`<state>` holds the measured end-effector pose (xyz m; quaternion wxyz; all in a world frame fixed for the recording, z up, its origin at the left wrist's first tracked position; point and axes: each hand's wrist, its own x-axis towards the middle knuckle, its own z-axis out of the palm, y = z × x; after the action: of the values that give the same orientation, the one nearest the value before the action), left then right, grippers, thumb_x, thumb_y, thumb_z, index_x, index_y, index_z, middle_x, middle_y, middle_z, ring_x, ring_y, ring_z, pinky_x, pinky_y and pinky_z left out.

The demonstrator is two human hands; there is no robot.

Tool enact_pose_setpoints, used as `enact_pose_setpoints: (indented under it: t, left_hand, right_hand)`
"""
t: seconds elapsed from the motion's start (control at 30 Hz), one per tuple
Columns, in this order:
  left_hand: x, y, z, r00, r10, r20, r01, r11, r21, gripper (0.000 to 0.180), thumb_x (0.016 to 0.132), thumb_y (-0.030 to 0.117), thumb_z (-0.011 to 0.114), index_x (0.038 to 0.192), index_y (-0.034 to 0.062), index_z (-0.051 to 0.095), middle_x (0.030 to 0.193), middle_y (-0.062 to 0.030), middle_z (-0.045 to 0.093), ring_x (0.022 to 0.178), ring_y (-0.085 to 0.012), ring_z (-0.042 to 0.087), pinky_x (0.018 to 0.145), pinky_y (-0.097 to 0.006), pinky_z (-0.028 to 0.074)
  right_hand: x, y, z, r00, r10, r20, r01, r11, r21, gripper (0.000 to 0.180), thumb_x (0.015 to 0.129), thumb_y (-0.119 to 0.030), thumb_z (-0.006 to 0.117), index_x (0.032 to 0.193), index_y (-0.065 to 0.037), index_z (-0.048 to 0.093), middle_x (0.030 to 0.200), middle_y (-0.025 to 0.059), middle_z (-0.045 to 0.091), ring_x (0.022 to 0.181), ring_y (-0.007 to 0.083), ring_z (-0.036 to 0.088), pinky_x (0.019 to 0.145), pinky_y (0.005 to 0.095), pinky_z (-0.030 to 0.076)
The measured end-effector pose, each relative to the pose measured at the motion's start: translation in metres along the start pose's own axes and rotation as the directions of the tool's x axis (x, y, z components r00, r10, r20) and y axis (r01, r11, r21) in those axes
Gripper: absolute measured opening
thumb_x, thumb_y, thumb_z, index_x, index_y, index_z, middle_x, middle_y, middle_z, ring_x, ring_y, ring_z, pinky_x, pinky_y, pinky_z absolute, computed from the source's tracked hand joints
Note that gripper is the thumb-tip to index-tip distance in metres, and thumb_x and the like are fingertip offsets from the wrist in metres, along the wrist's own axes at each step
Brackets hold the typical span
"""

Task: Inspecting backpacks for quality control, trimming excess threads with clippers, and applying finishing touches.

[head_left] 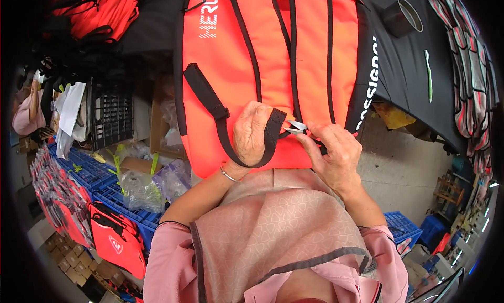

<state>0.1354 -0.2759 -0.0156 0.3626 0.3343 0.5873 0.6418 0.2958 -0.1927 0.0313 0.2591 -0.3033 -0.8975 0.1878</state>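
Note:
An orange-red backpack (226,82) with black trim lies in front of me, its padded shoulder straps (312,56) running away from me. My left hand (252,132) is closed on the end of a black webbing strap (223,137), which loops below the hand and runs up through a black buckle at the left. In my right hand (333,150) are small metal thread snips (296,127). Their blades point left, close beside the stitched strap end. Parts of the snips are hidden by my right fingers.
A black-covered table (388,56) carries a dark metal cup (403,18) and a green-and-white toothbrush-like tool (429,74). More orange bags (100,14) are heaped at the far left. Blue crates (121,198) with plastic bags stand at left; another blue crate (401,227) is at right.

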Motion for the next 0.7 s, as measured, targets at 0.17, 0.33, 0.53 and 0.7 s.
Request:
enact_pose_setpoints:
  t: [0.17,0.33,0.53,0.7]
  left_hand:
    - [0.0,-0.003,-0.001,1.0,-0.002,0.014,0.001,1.0,0.027,0.06,0.109,0.031,0.031,0.08,-0.0058,0.068,0.088,-0.009,0.061,0.075,-0.0137,0.059,0.067,-0.028,0.048]
    - [0.0,-0.002,0.0,1.0,0.025,-0.013,-0.024,0.998,0.059,0.059,0.109,0.031,0.032,0.079,-0.0055,0.068,0.089,-0.0085,0.061,0.071,-0.0129,0.058,0.067,-0.026,0.047]
    - [-0.002,-0.013,-0.001,0.996,-0.081,-0.03,0.08,0.996,-0.043,0.052,0.109,0.034,0.032,0.094,-0.0027,0.065,0.085,-0.0039,0.061,0.073,-0.0085,0.053,0.067,-0.026,0.043]
    - [-0.003,-0.009,-0.001,0.991,-0.123,-0.043,0.121,0.992,-0.04,0.048,0.109,0.027,0.035,0.087,-0.0036,0.065,0.087,-0.0053,0.058,0.079,-0.012,0.053,0.074,-0.028,0.043]
  right_hand:
    - [0.0,-0.001,0.0,1.0,0.001,0.01,-0.001,1.0,0.007,0.029,0.073,-0.019,0.083,0.095,-0.006,0.069,0.073,0.0035,0.063,0.062,0.0198,0.061,0.055,0.0325,0.048]
    - [-0.002,0.001,0.007,1.0,0.005,0.007,-0.005,1.0,0.015,0.03,0.073,-0.018,0.083,0.096,-0.005,0.069,0.074,0.0041,0.063,0.063,0.0205,0.062,0.056,0.0323,0.048]
    - [-0.007,-0.003,0.02,0.963,0.263,0.061,-0.27,0.919,0.286,0.023,0.081,-0.014,0.079,0.098,-0.002,0.067,0.077,0.0065,0.065,0.065,0.0151,0.062,0.062,0.0284,0.051]
    - [-0.005,0.0,0.029,0.747,0.521,0.414,-0.584,0.216,0.782,0.02,0.095,-0.015,0.066,0.109,-0.002,0.061,0.084,0.002,0.064,0.069,0.0061,0.057,0.063,0.0221,0.046]
